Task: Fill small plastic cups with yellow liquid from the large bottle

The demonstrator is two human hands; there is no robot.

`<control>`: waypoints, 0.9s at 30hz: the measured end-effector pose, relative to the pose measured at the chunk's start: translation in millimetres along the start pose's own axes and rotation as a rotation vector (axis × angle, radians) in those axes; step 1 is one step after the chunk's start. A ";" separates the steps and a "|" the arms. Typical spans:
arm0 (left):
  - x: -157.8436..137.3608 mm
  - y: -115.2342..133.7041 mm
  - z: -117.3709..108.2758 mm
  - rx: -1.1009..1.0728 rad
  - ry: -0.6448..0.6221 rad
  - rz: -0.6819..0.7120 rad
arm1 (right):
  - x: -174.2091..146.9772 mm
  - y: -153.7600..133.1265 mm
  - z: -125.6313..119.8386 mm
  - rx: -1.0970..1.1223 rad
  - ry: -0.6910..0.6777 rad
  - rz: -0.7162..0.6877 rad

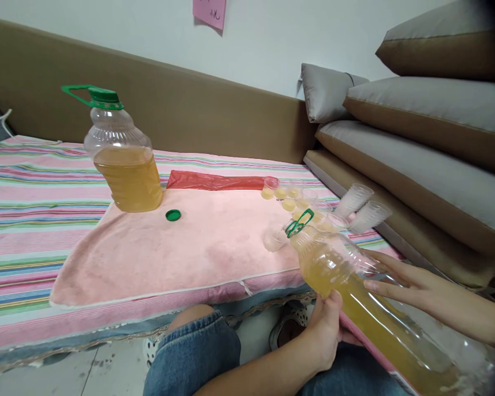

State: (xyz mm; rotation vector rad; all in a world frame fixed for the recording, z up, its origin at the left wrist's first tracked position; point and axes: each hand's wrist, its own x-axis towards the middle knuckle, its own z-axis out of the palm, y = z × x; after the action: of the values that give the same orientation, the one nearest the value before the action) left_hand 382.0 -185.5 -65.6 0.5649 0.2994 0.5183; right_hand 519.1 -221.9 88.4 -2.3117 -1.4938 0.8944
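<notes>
Blue denim shorts [193, 357] are worn with, apparently, white hole-punched shoes [149, 350].

The tilted bottle [371, 308] is cut off below, the pink note [209, 13] above.

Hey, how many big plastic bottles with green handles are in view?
2: the upright bottle at the left, on the pink cloth; the tilted bottle at the lower right, left hand beneath it, right hand at its side.
</notes>
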 end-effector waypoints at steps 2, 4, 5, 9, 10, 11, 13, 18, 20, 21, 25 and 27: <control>0.0 0.0 0.0 0.001 -0.004 -0.005 | 0.1 1.9 -0.4 -0.002 -0.003 0.001; -0.3 0.3 0.0 0.002 -0.010 -0.007 | 1.2 4.7 0.0 -0.010 0.002 0.006; -0.5 0.3 0.1 0.004 -0.010 -0.007 | 2.3 6.6 0.4 -0.014 0.010 0.007; 0.0 -0.2 -0.2 0.003 -0.005 -0.001 | 7.4 15.0 1.8 -0.031 0.032 0.012; 0.3 -0.5 -0.4 -0.001 -0.007 0.002 | 8.2 16.4 1.9 -0.032 0.030 0.010; 0.6 -0.7 -0.6 -0.003 -0.009 0.003 | 8.8 17.4 2.0 -0.033 0.028 0.008; 1.0 -0.9 -1.0 0.004 -0.012 0.001 | 8.9 18.0 2.2 -0.036 0.025 0.005; 1.1 -0.8 -1.2 0.018 -0.020 0.009 | 7.4 18.2 3.0 -0.064 0.046 0.002; 1.2 -1.1 -1.0 0.013 -0.023 0.011 | 7.4 19.2 3.1 -0.069 0.062 0.003; 1.3 -1.2 -0.9 0.010 -0.022 0.008 | 7.5 19.7 3.1 -0.070 0.066 0.003; 0.8 -0.4 -0.3 0.003 -0.007 -0.011 | 8.4 21.0 2.5 -0.086 0.081 -0.003; 0.2 0.5 0.1 0.008 -0.004 -0.010 | 8.6 20.8 2.3 -0.097 0.084 -0.006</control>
State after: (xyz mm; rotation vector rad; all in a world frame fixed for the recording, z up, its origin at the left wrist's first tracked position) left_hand 382.0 -185.1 -65.2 0.5717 0.3002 0.5063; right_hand 535.5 -223.8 72.9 -2.3799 -1.5400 0.7292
